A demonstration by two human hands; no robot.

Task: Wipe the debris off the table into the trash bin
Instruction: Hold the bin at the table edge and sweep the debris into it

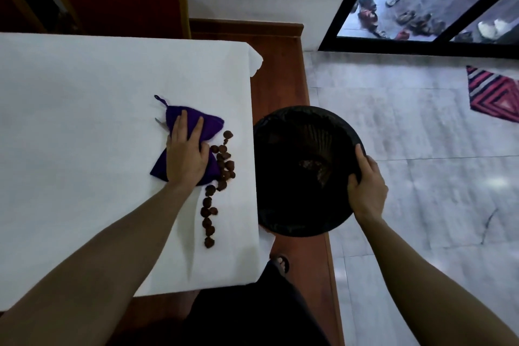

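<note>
Bare forearms nearest the lens, reaching out over worktop (84,93) and floor. Left hand (186,154) pressed flat on purple cloth (191,123), fingers spread, bunching it at the middle rather than clenching it. Right hand (366,185) clamped on near rim of black trash bin (303,171), thumb inside, fingers outside; bin held just beside worktop's right edge, rim looking a little below it. Some brown bits already at the bottom.

Debris (216,185) strung in a long curved line just right of cloth, near the edge but not over it; lower pieces lying well clear of cloth's reach.

Best done in short passes: cloth kept flat, pressure even, pushed straight rightward toward bin. Bin mouth tucked under the edge and slid along to meet each stretch. Nearer tail of the line likely needing a separate pass, cloth reset behind it first. Round pieces apt to roll, so slow sweep advised.
</note>
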